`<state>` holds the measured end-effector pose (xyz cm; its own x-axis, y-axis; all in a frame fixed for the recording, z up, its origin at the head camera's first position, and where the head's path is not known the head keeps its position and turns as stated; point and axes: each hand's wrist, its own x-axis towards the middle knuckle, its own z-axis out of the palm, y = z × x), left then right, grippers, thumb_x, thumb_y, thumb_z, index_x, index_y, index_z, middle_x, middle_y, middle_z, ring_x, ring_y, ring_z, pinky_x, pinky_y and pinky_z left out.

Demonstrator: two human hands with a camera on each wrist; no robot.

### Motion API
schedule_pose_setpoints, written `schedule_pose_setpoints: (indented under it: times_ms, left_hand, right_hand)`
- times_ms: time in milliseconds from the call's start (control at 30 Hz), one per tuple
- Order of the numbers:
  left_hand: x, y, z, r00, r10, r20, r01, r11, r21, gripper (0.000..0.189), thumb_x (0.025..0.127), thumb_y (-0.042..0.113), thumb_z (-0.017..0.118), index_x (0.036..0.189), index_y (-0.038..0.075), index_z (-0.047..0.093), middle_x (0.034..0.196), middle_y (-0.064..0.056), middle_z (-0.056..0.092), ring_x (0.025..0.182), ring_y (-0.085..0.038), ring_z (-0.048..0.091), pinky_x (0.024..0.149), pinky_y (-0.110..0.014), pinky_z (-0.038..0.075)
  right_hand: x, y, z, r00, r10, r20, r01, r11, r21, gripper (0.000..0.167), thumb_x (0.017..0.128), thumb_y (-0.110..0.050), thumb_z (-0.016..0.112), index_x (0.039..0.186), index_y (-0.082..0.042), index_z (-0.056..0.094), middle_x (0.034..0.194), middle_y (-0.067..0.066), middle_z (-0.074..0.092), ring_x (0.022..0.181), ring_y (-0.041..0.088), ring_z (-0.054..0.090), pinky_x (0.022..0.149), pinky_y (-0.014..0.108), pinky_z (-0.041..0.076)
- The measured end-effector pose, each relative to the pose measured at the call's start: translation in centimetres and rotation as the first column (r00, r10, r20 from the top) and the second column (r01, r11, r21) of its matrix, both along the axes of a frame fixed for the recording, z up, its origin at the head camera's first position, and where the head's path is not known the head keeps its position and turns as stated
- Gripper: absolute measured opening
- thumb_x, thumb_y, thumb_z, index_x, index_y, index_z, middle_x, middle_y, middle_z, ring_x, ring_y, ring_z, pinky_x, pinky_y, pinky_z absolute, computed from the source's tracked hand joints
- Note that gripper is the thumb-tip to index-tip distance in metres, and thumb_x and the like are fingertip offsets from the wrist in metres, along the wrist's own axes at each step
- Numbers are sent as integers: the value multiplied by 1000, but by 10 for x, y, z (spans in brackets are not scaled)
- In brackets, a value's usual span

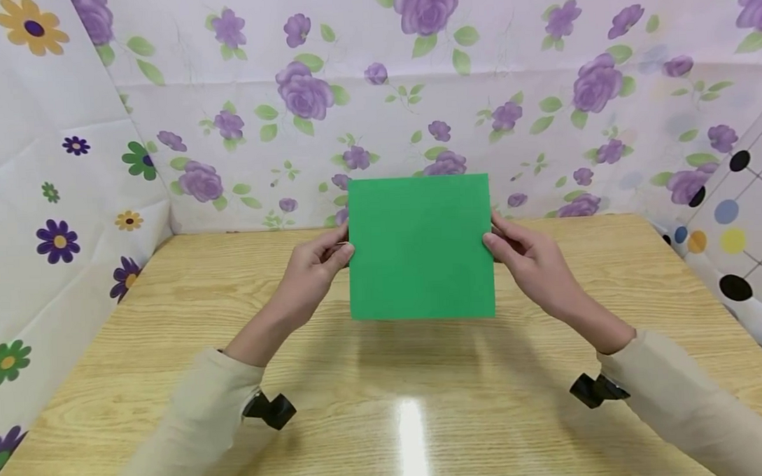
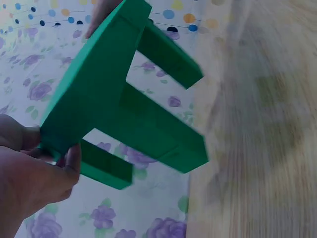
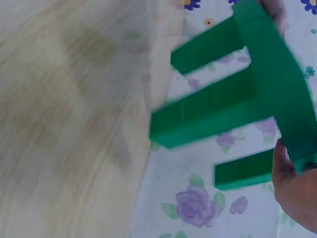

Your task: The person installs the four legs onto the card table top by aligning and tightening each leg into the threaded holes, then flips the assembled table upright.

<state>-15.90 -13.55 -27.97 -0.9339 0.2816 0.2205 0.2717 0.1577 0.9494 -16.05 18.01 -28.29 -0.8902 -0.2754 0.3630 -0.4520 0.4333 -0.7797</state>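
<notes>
Both hands hold up a green miniature table, apparently made of card or paper, above the tabletop. Its flat square top (image 1: 421, 248) faces the head camera, which hides the legs. In the left wrist view, box-shaped legs (image 2: 168, 134) stick out from the underside, and the right wrist view shows the legs (image 3: 203, 111) from the other side. My left hand (image 1: 313, 272) pinches the left edge, thumb on the top face and fingers behind. On the opposite edge my right hand (image 1: 533, 264) grips the same way.
Beneath is a wood-grain table (image 1: 287, 437) with shadows and a bright reflection. A purple-flowered cloth (image 1: 238, 124) hangs behind it. Flower-printed cloth (image 1: 39, 187) covers the left side, dotted cloth (image 1: 758, 211) the right. Black wrist devices (image 1: 270, 410) sit at both cuffs.
</notes>
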Motion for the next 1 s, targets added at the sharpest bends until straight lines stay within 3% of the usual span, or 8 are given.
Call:
schedule_pose_setpoints:
  times_ms: [67, 167, 300, 367, 500, 667, 800, 1000]
  left_hand:
    - [-3, -2, 4, 995, -53, 81, 52, 999, 12, 45, 104, 8, 42, 148, -1, 33, 147, -15, 41, 128, -26, 45, 100, -40, 44]
    - [-7, -2, 8, 972, -108, 210, 97, 993, 61, 44, 105, 9, 41, 147, -2, 35, 147, -15, 40, 128, -29, 45, 102, -42, 42]
    - [-14, 1, 9, 925, -135, 354, 109, 990, 91, 48, 105, 11, 40, 148, -6, 27, 151, -17, 33, 125, -33, 48, 104, -41, 40]
    - [-18, 3, 8, 909, -130, 397, 104, 991, 87, 49, 105, 11, 40, 149, -6, 26, 150, -18, 33, 124, -32, 49, 104, -40, 39]
    - [-22, 5, 3, 892, -118, 436, 89, 992, 87, 46, 105, 10, 40, 147, -6, 30, 143, -20, 42, 109, -24, 59, 103, -41, 40]
    - [-24, 5, -3, 885, -99, 455, 59, 993, 102, 43, 105, 9, 41, 144, -8, 36, 130, -21, 52, 89, -12, 63, 100, -41, 43]
    - [-25, 5, -9, 882, -97, 460, 57, 993, 100, 44, 105, 10, 41, 145, -9, 34, 133, -23, 51, 93, -16, 64, 99, -41, 44]
    - [-27, 6, -14, 886, -97, 453, 70, 995, 77, 48, 105, 10, 41, 147, -10, 27, 147, -23, 37, 120, -34, 53, 102, -41, 42]
  right_hand:
    - [-2, 1, 4, 996, 8, 91, -10, 1000, 22, 52, 104, -27, 47, 148, -4, 35, 141, 20, 47, 106, 22, 62, 86, 28, 53]
    - [-6, 2, 7, 968, 51, 246, -46, 999, -25, 56, 104, -33, 46, 149, -2, 33, 146, 20, 41, 112, 32, 59, 89, 36, 52]
    - [-14, 2, 1, 916, 105, 388, -53, 989, -141, 53, 104, -27, 46, 147, 3, 34, 141, 23, 45, 100, 22, 61, 85, 33, 54]
    - [-17, 2, -3, 904, 109, 414, -40, 984, -173, 51, 104, -24, 46, 145, 4, 35, 131, 24, 53, 90, 16, 62, 82, 31, 55]
    - [-22, 3, -7, 887, 105, 450, -27, 984, -177, 52, 104, -23, 47, 145, 6, 35, 111, 20, 61, 84, 12, 64, 80, 32, 55]
    - [-27, 3, -8, 867, 111, 485, -27, 984, -176, 53, 104, -24, 47, 145, 7, 34, 113, 20, 63, 88, 12, 66, 82, 33, 55]
    - [-29, 2, -13, 856, 131, 500, -25, 977, -212, 53, 104, -22, 48, 145, 7, 34, 112, 19, 64, 87, 13, 66, 80, 32, 55]
    - [-29, 3, -20, 839, 134, 528, -6, 972, -236, 57, 104, -25, 47, 151, -2, 25, 136, 25, 49, 91, 12, 66, 83, 31, 54]
